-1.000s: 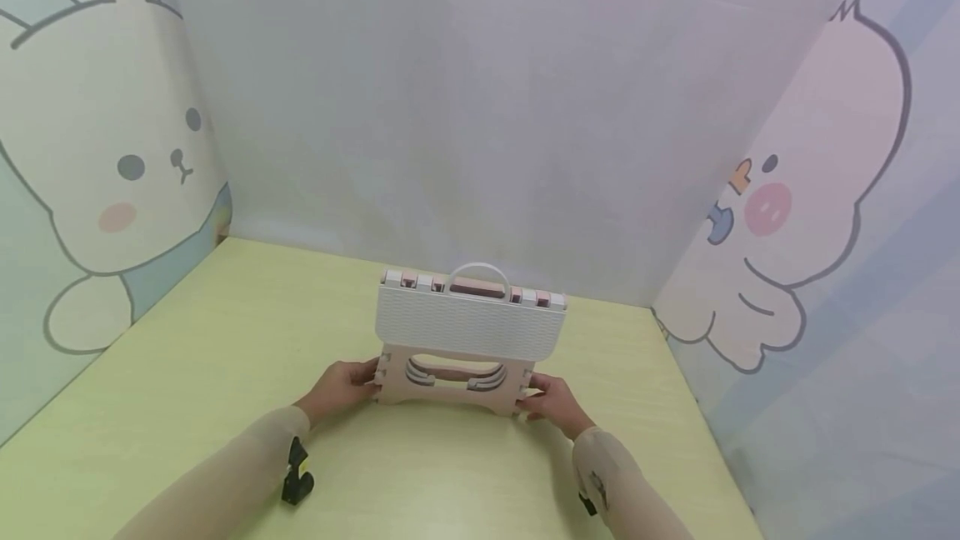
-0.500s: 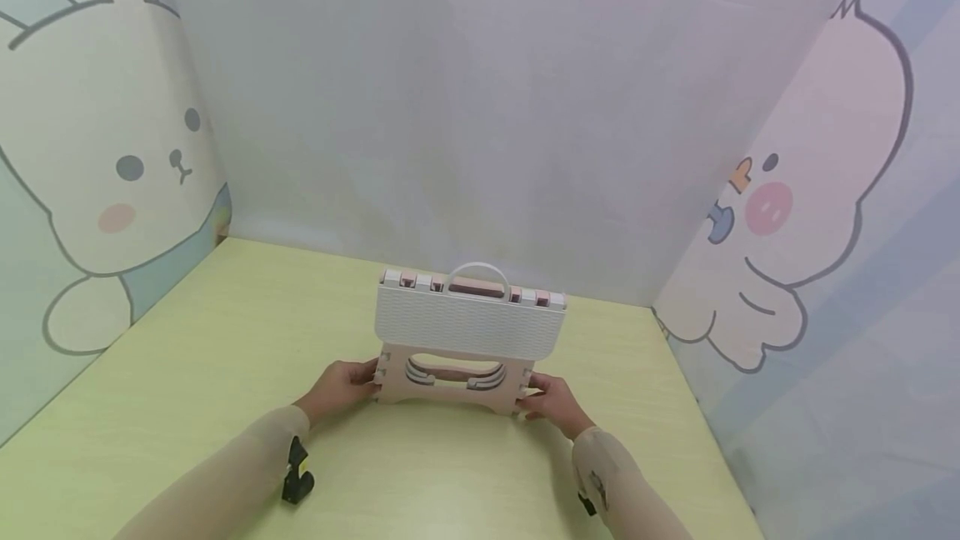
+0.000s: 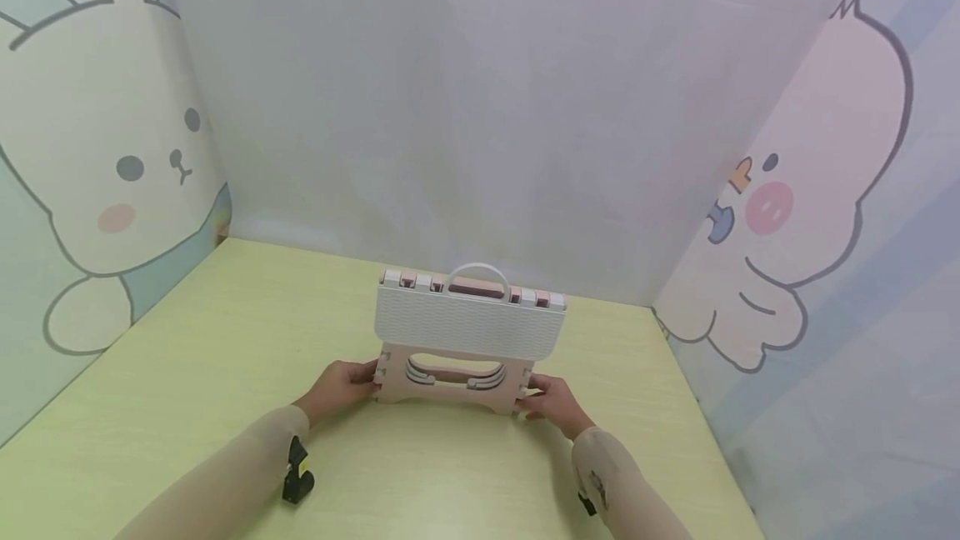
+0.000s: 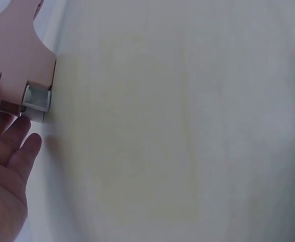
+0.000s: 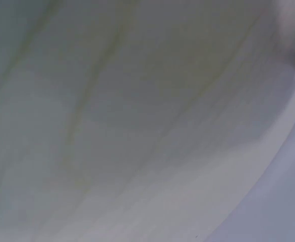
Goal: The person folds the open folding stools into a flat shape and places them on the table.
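A pink and white folding step stool [image 3: 469, 323] stands upright on the pale yellow table, its white textured panel hanging down at the front. On top, a thin carry handle [image 3: 477, 267] arches up. Below the panel, a pink leg board [image 3: 453, 394] shows an oval opening. My left hand [image 3: 339, 390] grips the lower left side edge; in the left wrist view its thumb lies on the pink face and its fingers [image 4: 21, 151] are at the hinged edge. My right hand [image 3: 558, 407] holds the lower right side edge. Only slivers of stool and hand show in the right wrist view.
The yellow table [image 3: 247, 307] runs back to a pale cloth wall [image 3: 450, 107]. Side cloths carry a printed rabbit [image 3: 97, 148] at left and a printed chick [image 3: 810, 190] at right. Black wrist devices [image 3: 297, 473] sit by both sleeves.
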The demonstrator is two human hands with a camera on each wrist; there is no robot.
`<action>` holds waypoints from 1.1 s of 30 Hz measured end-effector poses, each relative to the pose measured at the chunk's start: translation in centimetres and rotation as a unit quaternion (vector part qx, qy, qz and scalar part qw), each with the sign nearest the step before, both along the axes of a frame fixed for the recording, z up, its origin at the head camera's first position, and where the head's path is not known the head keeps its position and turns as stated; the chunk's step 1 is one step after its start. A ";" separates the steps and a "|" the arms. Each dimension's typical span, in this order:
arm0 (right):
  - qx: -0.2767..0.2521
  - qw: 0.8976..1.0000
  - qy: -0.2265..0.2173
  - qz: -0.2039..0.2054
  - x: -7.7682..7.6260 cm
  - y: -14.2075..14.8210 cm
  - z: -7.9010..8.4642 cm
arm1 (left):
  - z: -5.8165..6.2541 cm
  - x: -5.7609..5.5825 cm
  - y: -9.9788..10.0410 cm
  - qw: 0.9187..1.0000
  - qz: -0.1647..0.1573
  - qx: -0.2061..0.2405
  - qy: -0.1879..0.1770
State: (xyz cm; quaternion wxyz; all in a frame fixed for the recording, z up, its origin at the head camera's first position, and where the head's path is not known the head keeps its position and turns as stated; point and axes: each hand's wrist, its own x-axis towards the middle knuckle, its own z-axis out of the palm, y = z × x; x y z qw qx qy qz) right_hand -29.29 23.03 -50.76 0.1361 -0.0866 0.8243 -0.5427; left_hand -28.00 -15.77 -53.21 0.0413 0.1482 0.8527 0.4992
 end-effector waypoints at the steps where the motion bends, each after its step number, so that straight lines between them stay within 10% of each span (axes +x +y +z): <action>1: 0.000 1.000 0.001 0.001 0.0 0.0 0.0 | 0.0 0.0 0.0 1.000 0.000 -0.001 0.000; 33: 0.008 1.000 0.011 0.001 -0.1 0.1 -0.3 | 0.2 -0.1 0.3 0.999 0.013 -0.043 0.022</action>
